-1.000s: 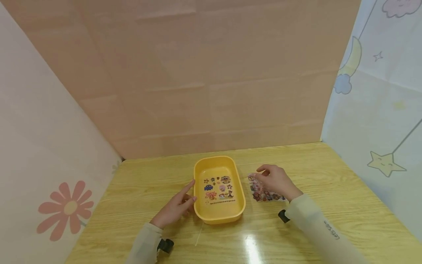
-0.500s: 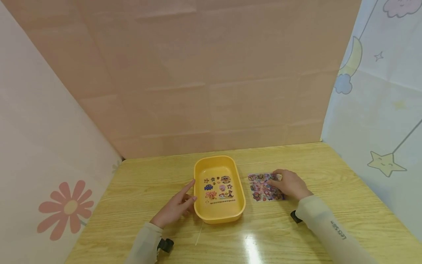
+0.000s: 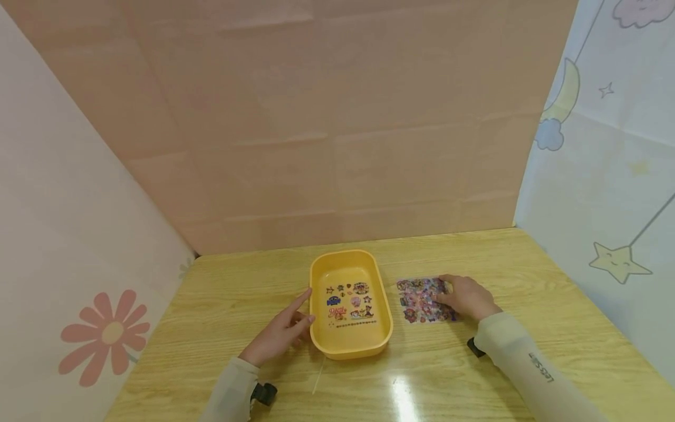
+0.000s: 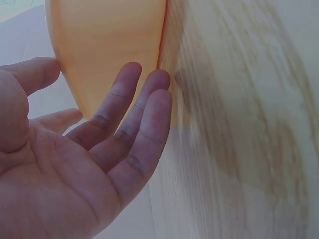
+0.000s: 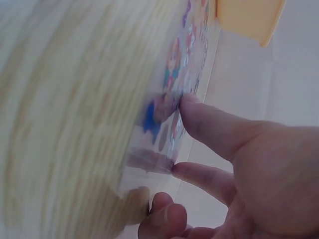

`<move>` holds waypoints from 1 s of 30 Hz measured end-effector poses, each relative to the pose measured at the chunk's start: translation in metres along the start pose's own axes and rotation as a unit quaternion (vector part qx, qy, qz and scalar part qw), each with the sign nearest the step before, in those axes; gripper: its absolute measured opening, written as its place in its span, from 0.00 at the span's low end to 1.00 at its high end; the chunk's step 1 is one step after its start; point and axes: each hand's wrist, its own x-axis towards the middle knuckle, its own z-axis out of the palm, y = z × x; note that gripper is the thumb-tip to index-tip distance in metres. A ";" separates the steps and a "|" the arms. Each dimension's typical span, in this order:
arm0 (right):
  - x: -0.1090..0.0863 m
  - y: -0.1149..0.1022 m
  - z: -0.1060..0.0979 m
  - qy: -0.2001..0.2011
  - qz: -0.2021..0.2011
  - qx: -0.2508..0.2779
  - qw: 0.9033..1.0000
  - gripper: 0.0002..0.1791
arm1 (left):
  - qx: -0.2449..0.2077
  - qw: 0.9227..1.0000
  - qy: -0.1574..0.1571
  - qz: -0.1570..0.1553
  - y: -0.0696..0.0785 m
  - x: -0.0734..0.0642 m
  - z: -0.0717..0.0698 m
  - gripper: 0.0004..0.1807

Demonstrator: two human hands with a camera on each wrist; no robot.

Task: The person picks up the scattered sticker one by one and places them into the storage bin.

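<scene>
A yellow rectangular tray [image 3: 350, 343] stands mid-table, with a transparent sticker sheet [image 3: 354, 300] of small cartoon figures lying inside it. My left hand [image 3: 276, 334] is at the tray's left side, thumb and index fingertips at the rim. In the left wrist view its other fingers are loosely bent beside the tray wall [image 4: 104, 35]. Right of the tray, a second, more densely printed sticker sheet [image 3: 419, 300] lies flat on the table. My right hand [image 3: 466, 298] rests at that sheet's right edge. Thumb and a fingertip touch its surface in the right wrist view, the other fingers loosely curled.
The wood-grain table [image 3: 237, 287] meets a plain brownish backdrop [image 3: 327, 146] behind. Printed side panels carry a flower [image 3: 112, 332] on the left and a star [image 3: 618, 261] on the right. A thin pale strip [image 3: 318, 375] lies in front of the tray.
My right hand has moved right across the printed sheet, from its upper left part to its right edge, and the sheet now lies flatter. The left hand and tray stay put.
</scene>
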 end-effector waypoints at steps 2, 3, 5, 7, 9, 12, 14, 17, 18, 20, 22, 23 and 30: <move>0.000 0.000 0.000 0.000 0.005 -0.005 1.000 0.41 | 0.002 1.000 0.000 0.001 0.001 -0.001 0.000 0.38; 0.000 0.000 0.000 -0.001 0.006 -0.006 1.000 0.41 | 0.002 1.000 -0.001 0.001 0.001 -0.001 0.000 0.38; 0.000 0.000 0.000 -0.001 0.009 -0.010 1.000 0.41 | 0.004 1.000 -0.001 0.001 0.001 -0.001 0.000 0.38; 0.000 0.001 0.000 -0.002 0.009 -0.010 1.000 0.41 | 0.005 1.000 -0.001 0.002 0.002 -0.002 0.000 0.38; 0.001 0.001 0.000 -0.001 0.008 -0.012 1.000 0.42 | 0.005 1.000 0.000 0.000 0.001 -0.002 0.000 0.38; 0.001 0.002 0.001 0.001 0.007 -0.012 1.000 0.41 | 0.009 1.000 0.000 -0.001 0.000 -0.001 0.000 0.38; 0.000 0.002 0.002 0.003 0.006 -0.009 1.000 0.40 | 0.012 1.000 0.000 -0.004 -0.001 -0.001 0.000 0.38; 0.000 0.002 0.003 0.003 0.006 0.002 1.000 0.38 | 0.014 1.000 0.001 -0.007 -0.002 -0.001 0.000 0.38; 0.000 0.002 0.003 0.002 0.008 0.007 1.000 0.38 | 0.015 1.000 0.001 -0.008 -0.002 -0.001 0.000 0.38; 0.000 0.002 0.003 0.000 0.012 0.021 1.000 0.38 | 0.015 1.000 0.002 -0.009 -0.003 0.000 -0.001 0.39; 0.000 0.001 0.004 0.003 0.017 0.035 0.999 0.38 | 0.015 1.000 0.002 -0.008 -0.003 0.000 -0.001 0.39; 0.000 0.001 0.004 0.006 0.020 0.041 0.999 0.38 | 0.015 1.000 0.001 -0.008 -0.003 0.000 -0.001 0.39; -0.001 -0.001 0.003 0.024 0.028 0.054 0.998 0.39 | 0.016 1.000 0.000 -0.004 -0.002 0.001 0.000 0.38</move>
